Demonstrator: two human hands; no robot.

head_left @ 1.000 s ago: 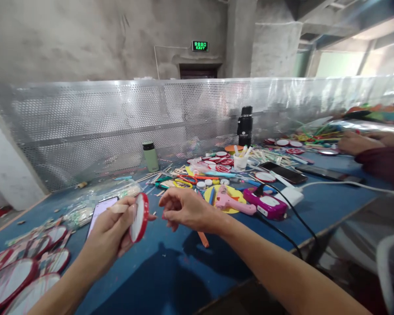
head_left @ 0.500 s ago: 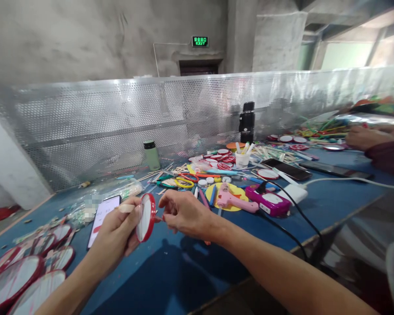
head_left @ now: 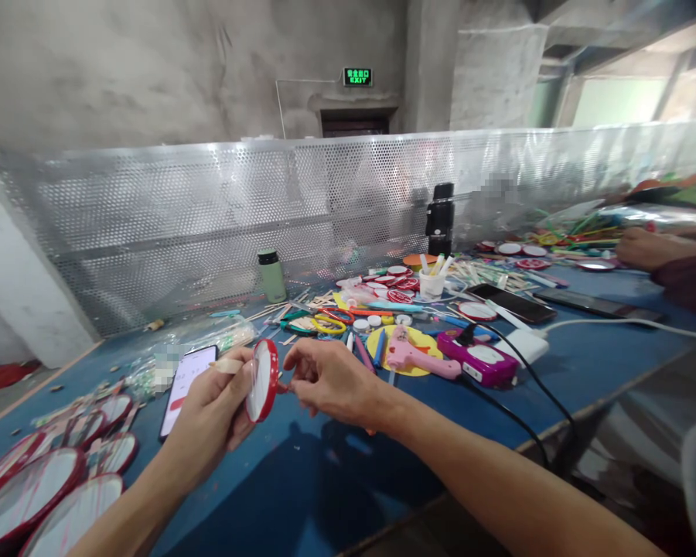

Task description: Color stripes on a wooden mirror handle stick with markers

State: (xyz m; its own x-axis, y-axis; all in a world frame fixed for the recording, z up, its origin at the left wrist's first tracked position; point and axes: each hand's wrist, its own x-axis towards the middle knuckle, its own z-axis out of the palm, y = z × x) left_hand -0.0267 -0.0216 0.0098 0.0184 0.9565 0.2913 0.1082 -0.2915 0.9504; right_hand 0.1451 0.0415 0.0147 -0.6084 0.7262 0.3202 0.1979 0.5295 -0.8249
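My left hand [head_left: 212, 410] is closed round a small round disc with a red rim and a white face [head_left: 263, 381], held on edge above the blue table [head_left: 301, 487]. A wooden stick [head_left: 227, 365] lies across my left thumb. My right hand [head_left: 330, 379] is curled beside the disc, its fingertips pinching at the disc's right rim. Whether anything sits between those fingertips I cannot make out.
Several finished red-rimmed discs [head_left: 46, 487] lie at the left. A phone [head_left: 186, 381] lies behind my left hand. A pink glue gun [head_left: 414, 356], a magenta box [head_left: 480, 362], scissors [head_left: 319, 321], a green bottle [head_left: 272, 276] and another person's hand [head_left: 649, 247] are further back.
My right hand has moved left and closed in on the disc's rim. The disc has lifted slightly and turned more edge-on.
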